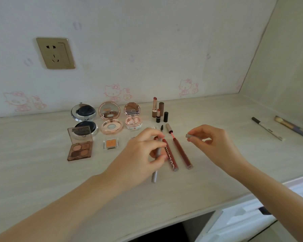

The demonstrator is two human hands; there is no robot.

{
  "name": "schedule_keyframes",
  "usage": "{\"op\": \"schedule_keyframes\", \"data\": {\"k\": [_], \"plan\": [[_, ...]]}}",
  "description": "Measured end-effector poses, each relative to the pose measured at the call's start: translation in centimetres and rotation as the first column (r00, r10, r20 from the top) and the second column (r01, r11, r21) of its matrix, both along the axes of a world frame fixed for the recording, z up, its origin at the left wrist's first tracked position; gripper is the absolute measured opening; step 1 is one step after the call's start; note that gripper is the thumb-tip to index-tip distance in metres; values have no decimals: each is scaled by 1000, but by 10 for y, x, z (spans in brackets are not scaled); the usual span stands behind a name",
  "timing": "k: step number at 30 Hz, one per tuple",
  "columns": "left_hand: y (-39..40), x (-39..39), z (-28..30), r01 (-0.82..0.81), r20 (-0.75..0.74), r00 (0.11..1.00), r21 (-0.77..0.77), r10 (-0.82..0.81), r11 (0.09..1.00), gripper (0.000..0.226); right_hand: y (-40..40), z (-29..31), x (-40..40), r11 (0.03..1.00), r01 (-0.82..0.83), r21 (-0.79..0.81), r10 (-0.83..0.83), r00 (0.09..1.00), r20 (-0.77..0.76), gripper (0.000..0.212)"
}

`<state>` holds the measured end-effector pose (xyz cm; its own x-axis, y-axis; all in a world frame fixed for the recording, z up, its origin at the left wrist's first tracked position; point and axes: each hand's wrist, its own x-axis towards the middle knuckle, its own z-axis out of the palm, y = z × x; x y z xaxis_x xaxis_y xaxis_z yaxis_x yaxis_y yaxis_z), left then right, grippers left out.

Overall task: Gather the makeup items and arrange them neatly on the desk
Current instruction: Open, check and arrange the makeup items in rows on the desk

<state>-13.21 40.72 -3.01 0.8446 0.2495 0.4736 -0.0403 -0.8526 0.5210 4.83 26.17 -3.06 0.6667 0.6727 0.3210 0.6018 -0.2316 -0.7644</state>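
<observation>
left hand (147,151): pinching the brow pencil (157,154)
right hand (210,144): pinching its grey cap (189,136)
tip: line cap up straight, then push

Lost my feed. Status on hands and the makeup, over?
Left hand grips grey brow pencil, brush end up. Right hand pinches its small grey cap. Two lip gloss tubes beside pencil. White pencil and makeup brush ungathered, far right.

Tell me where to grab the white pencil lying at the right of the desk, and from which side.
Pinch the white pencil across its bare middle, coming from above. It lies flat on the desk, slim and long, apart from the brush beside it, so fingers likely fit on both flanks.
</observation>
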Motion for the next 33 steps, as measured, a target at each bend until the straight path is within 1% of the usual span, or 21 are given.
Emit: {"op": "schedule_keyframes", "data": {"k": [2,4,7,10,13,16,19,22,25,29,32,33], "plan": [[-9,20,2,-9,-31,999,-5,9,1000,25,-3,-1,9,1000,18,-3,-18,1000,14,6],[-17,40,4,-22,-54,998,34,24,999,25,-6,-2,17,999,36,-5,-36,999,34,5],[-28,68,6,-47,-127,990,84,57,995,27,-6,-5,30,999,50,-21,-49,996,69,3],[-38,89,7,-75,-196,975,143,102,987,23,-5,-7,43,996,71,-50,-66,993,99,4],[-46,105,4,-111,-274,948,192,162,975,21,-1,-8,52,990,100,-95,-88,989,123,6],[-53,114,7,-133,-329,919,261,217,956,11,2,-11,59,987,109,-116,-94,988,126,6],[-60,116,13,-129,-379,890,322,253,938,14,6,-17,63,981,91,-169,-65,986,151,6],[-63,116,17,-126,-386,875,401,292,907,20,9,-23,66,978,90,-187,-54,980,192,8],[-65,117,15,-98,-378,879,451,289,887,20,9,-26,68,975,98,-199,-51,972,231,10],[-60,119,7,-91,-356,891,469,282,878,23,10,-31,69,979,93,-183,-50,973,227,11],[-50,114,-1,-36,-324,918,509,230,860,32,9,-31,68,979,92,-183,-44,966,253,11],[-46,110,-4,-15,-320,926,497,199,868,35,9,-31,68,979,93,-183,-43,964,262,11]]}}
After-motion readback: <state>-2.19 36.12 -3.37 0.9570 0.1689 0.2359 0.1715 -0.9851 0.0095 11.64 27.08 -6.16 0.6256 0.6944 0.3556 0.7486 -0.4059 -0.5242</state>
